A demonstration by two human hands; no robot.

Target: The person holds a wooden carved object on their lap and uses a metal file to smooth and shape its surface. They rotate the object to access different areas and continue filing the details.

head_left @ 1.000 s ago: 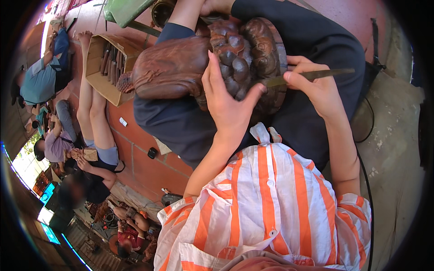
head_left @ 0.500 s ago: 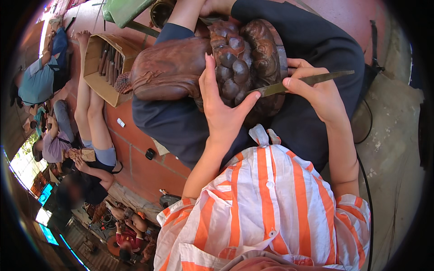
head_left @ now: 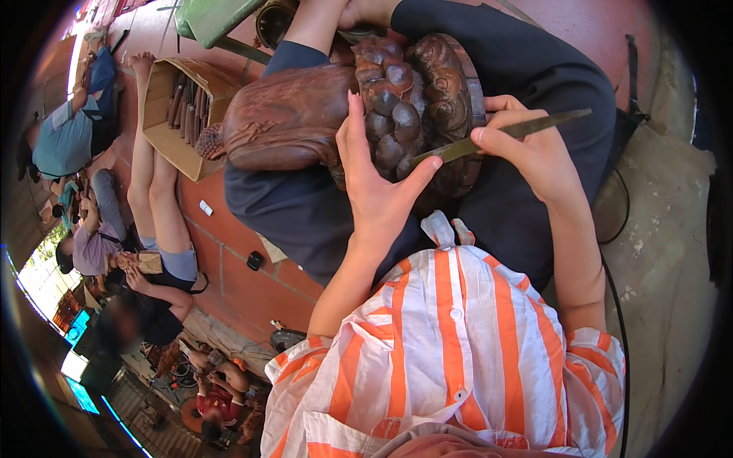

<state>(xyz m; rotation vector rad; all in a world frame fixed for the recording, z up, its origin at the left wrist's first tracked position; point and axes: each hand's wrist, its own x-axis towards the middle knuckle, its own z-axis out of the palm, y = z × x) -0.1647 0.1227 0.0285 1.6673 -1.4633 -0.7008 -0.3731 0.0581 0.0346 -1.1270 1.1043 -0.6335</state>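
Note:
A dark brown carved wooden statue [head_left: 294, 114] lies on its side across my lap, with a cluster of rounded, glossy lumps towards its base. My right hand [head_left: 527, 145] is closed around a long, narrow flat metal blade [head_left: 458, 148], whose left end meets the carving near the lumps. Spread against the statue, my left hand [head_left: 378, 187] has its fingers pointing away from me. Its thumb reaches right and touches the blade near that end. The far side of the statue's base is hidden.
A cardboard box [head_left: 172, 141] of wooden-handled tools stands at the left on the red tile floor [head_left: 229, 237]. A small black case [head_left: 254, 260] lies nearer. A green stool [head_left: 214, 19] is at the top. Several other people sit at left. A black cable [head_left: 622, 320] runs along the right.
The blade and my right hand have shifted slightly left, and the blade is tilted a little more steeply. My left hand stays on the statue.

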